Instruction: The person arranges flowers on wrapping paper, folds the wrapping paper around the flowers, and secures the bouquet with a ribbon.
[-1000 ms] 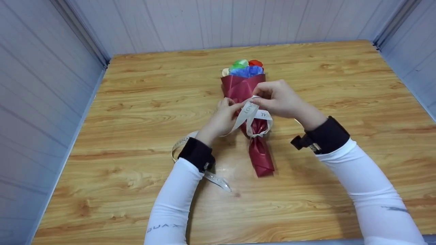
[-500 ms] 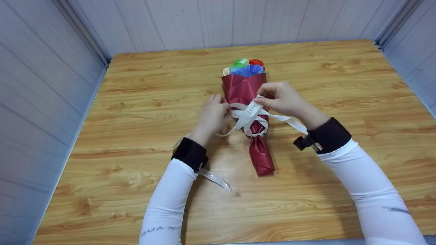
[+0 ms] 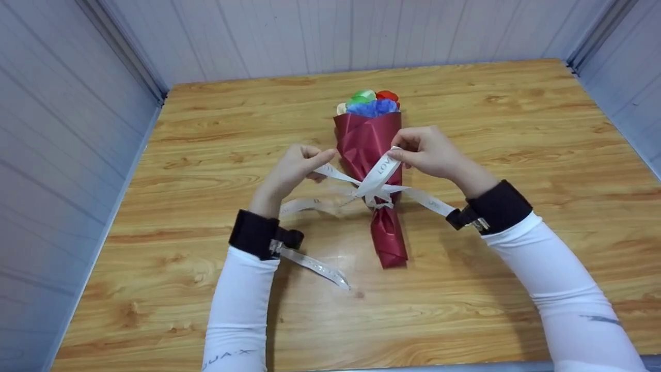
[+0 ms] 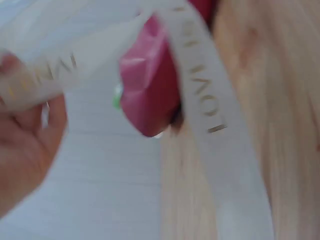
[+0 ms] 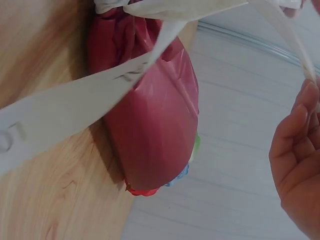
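A bouquet in dark red wrapping paper (image 3: 364, 137) lies on the table, its green, red, blue and cream flowers (image 3: 369, 103) at the far end. White printed ribbon (image 3: 380, 173) crosses at its gathered waist. On the left, my left hand (image 3: 294, 173) pinches one ribbon length and draws it out sideways from the waist. My right hand (image 3: 426, 152) pinches a ribbon loop between thumb and fingers above the wrap. In the right wrist view, that hand's curled fingers (image 5: 300, 135) hold the ribbon. The left wrist view shows a second ribbon strand (image 4: 210, 100) hanging past the paper.
A loose ribbon tail (image 3: 320, 269) lies on the table beside the left wrist. Another ribbon end (image 3: 428, 200) runs right toward the right wrist strap (image 3: 498, 206). Pale panel walls (image 3: 330, 36) enclose the wooden table (image 3: 206, 134) at the back and sides.
My left hand has moved left from the bouquet, pulling a ribbon length with it, and the ribbon has drawn closer at the waist. My right hand keeps its pinch nearly in place.
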Demonstrator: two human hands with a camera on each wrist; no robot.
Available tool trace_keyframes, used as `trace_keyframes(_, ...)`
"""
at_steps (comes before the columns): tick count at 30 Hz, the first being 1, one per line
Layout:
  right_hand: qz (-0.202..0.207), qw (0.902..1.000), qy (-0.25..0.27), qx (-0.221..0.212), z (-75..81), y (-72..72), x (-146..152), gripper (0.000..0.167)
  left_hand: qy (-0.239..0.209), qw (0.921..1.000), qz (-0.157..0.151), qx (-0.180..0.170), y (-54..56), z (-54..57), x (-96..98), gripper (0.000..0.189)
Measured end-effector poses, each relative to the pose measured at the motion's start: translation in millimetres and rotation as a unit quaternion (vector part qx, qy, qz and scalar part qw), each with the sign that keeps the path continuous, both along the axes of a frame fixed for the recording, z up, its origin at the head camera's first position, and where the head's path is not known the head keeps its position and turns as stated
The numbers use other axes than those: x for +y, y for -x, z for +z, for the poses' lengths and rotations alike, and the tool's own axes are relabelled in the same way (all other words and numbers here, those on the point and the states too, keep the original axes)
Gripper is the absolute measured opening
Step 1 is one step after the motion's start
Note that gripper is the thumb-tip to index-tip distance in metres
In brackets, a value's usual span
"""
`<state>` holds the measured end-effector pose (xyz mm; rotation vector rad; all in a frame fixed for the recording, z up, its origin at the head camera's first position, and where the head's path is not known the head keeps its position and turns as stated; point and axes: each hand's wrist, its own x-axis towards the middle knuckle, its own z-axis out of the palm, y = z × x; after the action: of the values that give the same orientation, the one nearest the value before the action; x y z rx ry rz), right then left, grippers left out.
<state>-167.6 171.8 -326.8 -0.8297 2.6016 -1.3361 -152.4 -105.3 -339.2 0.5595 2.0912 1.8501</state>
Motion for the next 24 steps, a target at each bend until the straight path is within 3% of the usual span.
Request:
trace_keyframes(2,-0.002,1.0000,-0.003,-0.004,-0.7,0.1,1,0.013,-0.084,0.9925,-0.084,-0.031,-3.8,3.8,-10.1,0.033)
trace_keyframes(4,-0.004,1.0000,-0.003,-0.006,-1.2,0.2,1,0.013,-0.152,0.9775,-0.141,-0.040,-8.3,8.2,-18.3,0.033)
trace_keyframes(6,-0.005,1.0000,-0.002,-0.006,-0.8,-0.6,1,0.014,-0.193,0.9673,-0.162,-0.028,-13.9,15.6,-23.6,0.049)
trace_keyframes(9,-0.006,1.0000,-0.002,-0.004,-0.3,-1.1,1,0.014,-0.228,0.9624,-0.148,0.009,-22.7,30.9,-28.2,0.071)
trace_keyframes(13,-0.007,1.0000,0.003,-0.004,-2.5,1.0,1,0.014,-0.268,0.9588,-0.063,0.069,-35.1,53.7,-30.6,0.072)
trace_keyframes(16,-0.006,1.0000,0.006,-0.005,-3.9,2.2,0,0.013,-0.256,0.9550,0.052,0.141,-44.2,67.5,-29.2,0.054)
trace_keyframes(18,-0.006,0.9999,0.006,-0.005,-4.1,2.4,0,0.013,-0.230,0.9437,0.135,0.196,-49.8,74.2,-26.8,0.039)
trace_keyframes(20,-0.006,1.0000,0.003,-0.004,-4.4,2.9,-1,0.013,-0.216,0.9259,0.200,0.237,-55.0,78.0,-23.6,0.024)
trace_keyframes(22,-0.004,1.0000,0.002,-0.006,-4.6,3.5,-1,0.014,-0.213,0.9131,0.230,0.261,-60.2,78.6,-19.0,0.017)
trace_keyframes(23,-0.004,1.0000,0.002,-0.007,-4.3,3.6,-1,0.014,-0.209,0.9113,0.235,0.266,-62.7,77.4,-15.3,0.015)
trace_keyframes(24,-0.003,1.0000,0.002,-0.006,-4.4,4.3,-1,0.014,-0.205,0.9155,0.234,0.256,-65.8,74.7,-9.7,0.013)
